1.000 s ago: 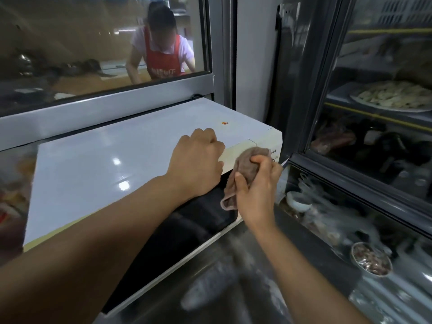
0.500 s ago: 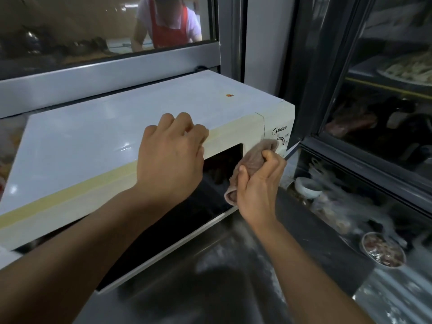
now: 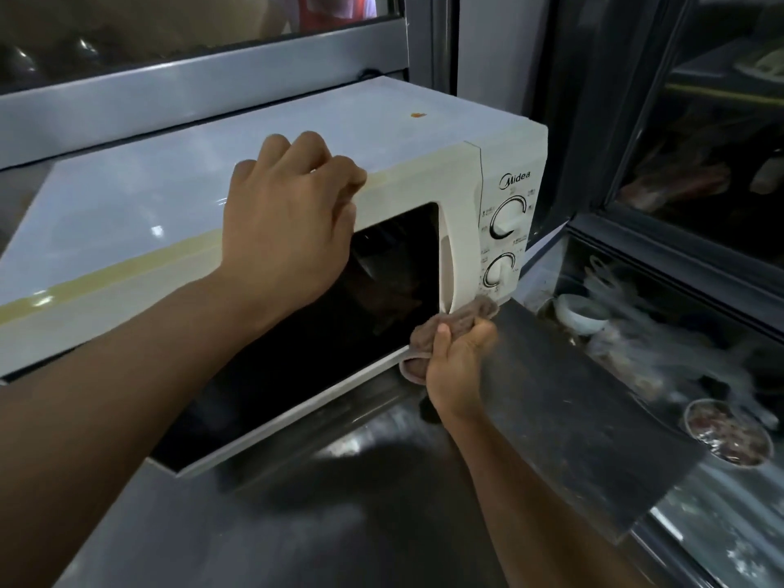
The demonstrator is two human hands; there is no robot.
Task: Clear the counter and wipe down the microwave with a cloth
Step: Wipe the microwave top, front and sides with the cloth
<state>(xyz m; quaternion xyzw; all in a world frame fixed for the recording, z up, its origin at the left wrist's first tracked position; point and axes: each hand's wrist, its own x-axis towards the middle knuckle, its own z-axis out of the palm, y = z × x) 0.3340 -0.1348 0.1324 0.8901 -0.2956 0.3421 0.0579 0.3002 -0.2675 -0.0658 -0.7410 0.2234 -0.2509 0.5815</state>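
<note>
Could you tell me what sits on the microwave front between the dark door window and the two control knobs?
In the head view, the cream door handle stands upright between the window and the knobs.

"Midea" brand mark atop the microwave [image 3: 297, 133] control panel [image 3: 507, 231], small dial labels unreadable
</note>
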